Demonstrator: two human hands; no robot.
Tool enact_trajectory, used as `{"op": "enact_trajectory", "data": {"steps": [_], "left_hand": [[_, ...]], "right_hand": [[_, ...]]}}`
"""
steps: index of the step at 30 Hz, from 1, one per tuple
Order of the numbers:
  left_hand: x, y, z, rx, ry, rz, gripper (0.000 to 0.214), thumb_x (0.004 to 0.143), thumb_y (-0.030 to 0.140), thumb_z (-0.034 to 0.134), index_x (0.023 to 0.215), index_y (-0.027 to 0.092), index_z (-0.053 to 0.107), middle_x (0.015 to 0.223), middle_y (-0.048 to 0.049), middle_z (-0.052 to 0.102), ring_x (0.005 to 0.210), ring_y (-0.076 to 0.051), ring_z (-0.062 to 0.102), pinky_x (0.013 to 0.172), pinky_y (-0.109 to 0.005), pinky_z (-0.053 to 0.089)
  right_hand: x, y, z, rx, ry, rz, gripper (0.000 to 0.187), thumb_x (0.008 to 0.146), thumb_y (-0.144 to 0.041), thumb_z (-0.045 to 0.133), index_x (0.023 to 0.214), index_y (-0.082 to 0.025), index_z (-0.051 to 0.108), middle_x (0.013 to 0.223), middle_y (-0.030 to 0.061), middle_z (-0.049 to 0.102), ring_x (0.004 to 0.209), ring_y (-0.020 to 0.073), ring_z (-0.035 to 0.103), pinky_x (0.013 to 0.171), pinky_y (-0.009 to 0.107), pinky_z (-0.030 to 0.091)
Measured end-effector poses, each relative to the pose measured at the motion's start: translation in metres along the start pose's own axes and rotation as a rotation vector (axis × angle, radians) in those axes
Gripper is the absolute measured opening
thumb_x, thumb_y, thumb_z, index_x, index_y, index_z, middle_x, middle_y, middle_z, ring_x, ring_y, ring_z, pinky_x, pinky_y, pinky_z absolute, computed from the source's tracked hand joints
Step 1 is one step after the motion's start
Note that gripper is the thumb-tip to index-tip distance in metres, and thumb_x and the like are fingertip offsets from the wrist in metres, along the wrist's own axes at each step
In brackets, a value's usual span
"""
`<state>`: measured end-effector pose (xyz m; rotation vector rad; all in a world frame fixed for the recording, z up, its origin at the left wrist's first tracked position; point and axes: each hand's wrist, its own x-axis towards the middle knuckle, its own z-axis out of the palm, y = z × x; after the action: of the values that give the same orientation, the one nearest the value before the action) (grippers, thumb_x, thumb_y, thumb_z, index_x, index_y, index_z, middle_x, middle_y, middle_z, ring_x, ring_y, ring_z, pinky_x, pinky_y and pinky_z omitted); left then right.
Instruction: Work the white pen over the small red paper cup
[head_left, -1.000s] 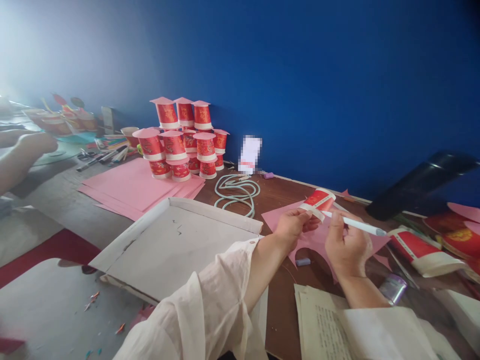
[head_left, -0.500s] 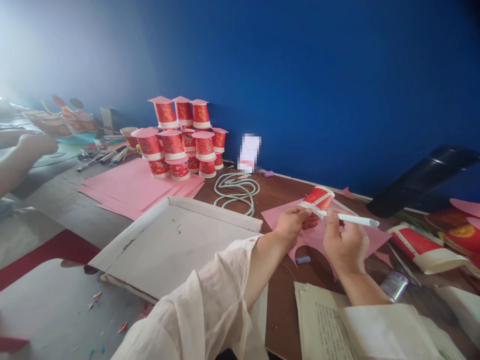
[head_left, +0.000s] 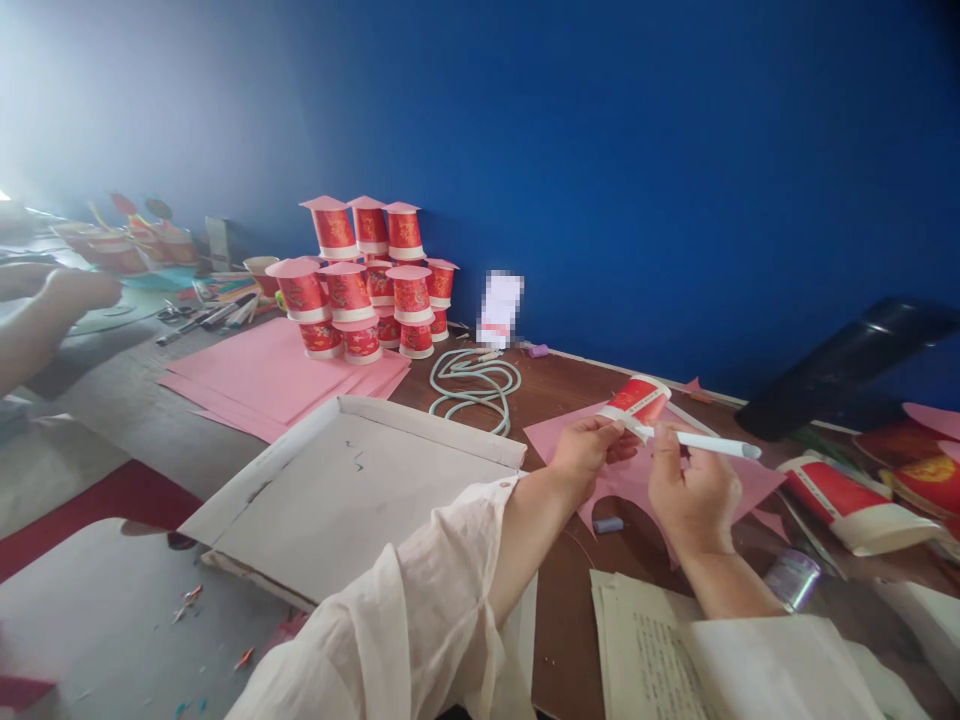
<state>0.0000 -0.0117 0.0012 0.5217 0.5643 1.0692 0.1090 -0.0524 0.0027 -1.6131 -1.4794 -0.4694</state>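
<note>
Cup (head_left: 641, 397) and pen (head_left: 709, 442), markings unreadable

The person wears a loose off-white top of thin, crinkled cloth. The left sleeve (head_left: 405, 620) is wide and ends in a hemmed edge partway along the forearm; the right sleeve (head_left: 772, 665) is the same cloth, smoother. The left hand (head_left: 589, 450) and right hand (head_left: 694, 490) are bare.

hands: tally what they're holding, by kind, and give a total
red paper cup: 1, in the left hand
white pen: 1, in the right hand
total: 2
</note>
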Motion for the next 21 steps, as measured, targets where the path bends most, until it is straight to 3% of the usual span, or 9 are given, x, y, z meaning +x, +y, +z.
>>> {"op": "enact_trajectory", "data": {"steps": [21], "left_hand": [[0.0009,-0.0027,-0.0017,0.050,-0.006,0.009,0.019,0.069,0.025,0.074,0.073,0.009,0.066,0.067,-0.0060,0.064,0.063,-0.012,0.060,0.079,-0.032,0.048]], "right_hand": [[0.0001,0.0024,0.0000,-0.009,0.031,-0.027,0.038,0.089,-0.042,0.045,0.088,-0.013,0.070,0.078,0.0132,0.069,0.074,0.0222,0.061,0.064,0.031,0.041]]}}
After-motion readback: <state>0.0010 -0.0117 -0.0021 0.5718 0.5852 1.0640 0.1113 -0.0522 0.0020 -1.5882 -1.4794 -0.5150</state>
